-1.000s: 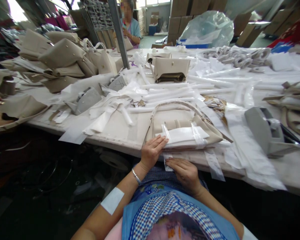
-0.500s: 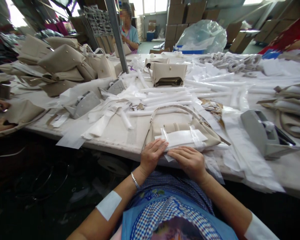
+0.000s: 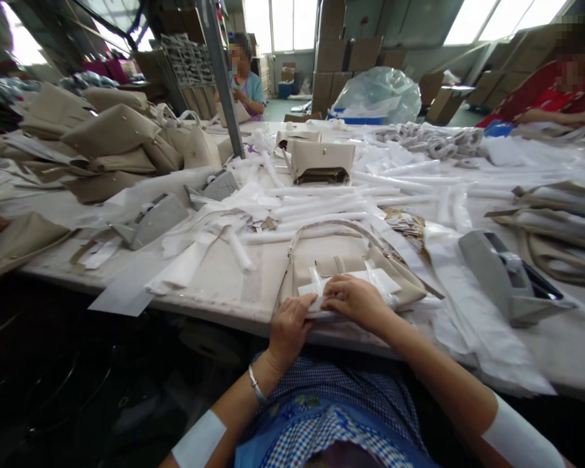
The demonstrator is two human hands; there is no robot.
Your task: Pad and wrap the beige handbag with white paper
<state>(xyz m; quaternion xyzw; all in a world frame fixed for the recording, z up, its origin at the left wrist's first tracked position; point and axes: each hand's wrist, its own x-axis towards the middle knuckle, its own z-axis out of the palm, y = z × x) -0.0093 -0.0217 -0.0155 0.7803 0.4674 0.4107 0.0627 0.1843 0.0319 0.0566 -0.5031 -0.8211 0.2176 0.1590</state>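
Note:
A beige handbag (image 3: 407,281) lies flat at the table's front edge, its strap (image 3: 331,226) looped away from me. White wrapping paper (image 3: 389,281), held by strips of clear tape, covers its near side. My left hand (image 3: 288,328) grips the near left edge of the wrapped part, thumb on top and fingers curled under. Beside it, my right hand (image 3: 355,300) rests over the paper with bent fingers pressed together on the wrapping. Its fingertips hide what exactly they pinch.
Grey tape dispensers stand to the right (image 3: 511,279) and left (image 3: 151,218). White paper rolls (image 3: 316,208) lie behind the handbag, near another beige bag (image 3: 324,159). Beige bags (image 3: 112,133) are piled left. Co-workers sit across the table and at the right; another person's hand shows far left.
My right hand has gone from lying stretched along the near edge to bending its fingers on top of the paper. My left fingers have curled tighter. The view has tilted up slightly.

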